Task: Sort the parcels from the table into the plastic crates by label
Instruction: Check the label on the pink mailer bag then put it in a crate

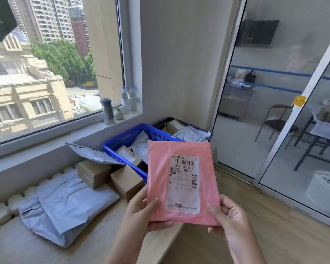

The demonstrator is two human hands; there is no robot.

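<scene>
Upright, the pink parcel (181,180) hangs in the air in front of the blue crate (122,143), long axis vertical, its label (184,184) facing the camera. The left hand (141,214) and right hand (229,220) each pinch a bottom corner, thumbs in front. Bare wooden floor (255,206) lies to the right; the label reads "360 E85 S01"

— How many crates are counted?
— Two: a blue crate (122,141) at eleven o'clock of the pink parcel (158,178), and a dark crate (165,120) at twelve.
— And pink parcels?
— One, held by two grips: left grip (141,212) and right grip (231,216).
— On the desk (27,248)?
— Three grey mailers (69,202) and at least two cardboard boxes (127,181) are counted at nine o'clock.
— On the windowsill (84,128)?
— Two clear bottles (124,100) and one grey flask (107,111) are seen at eleven.
</scene>
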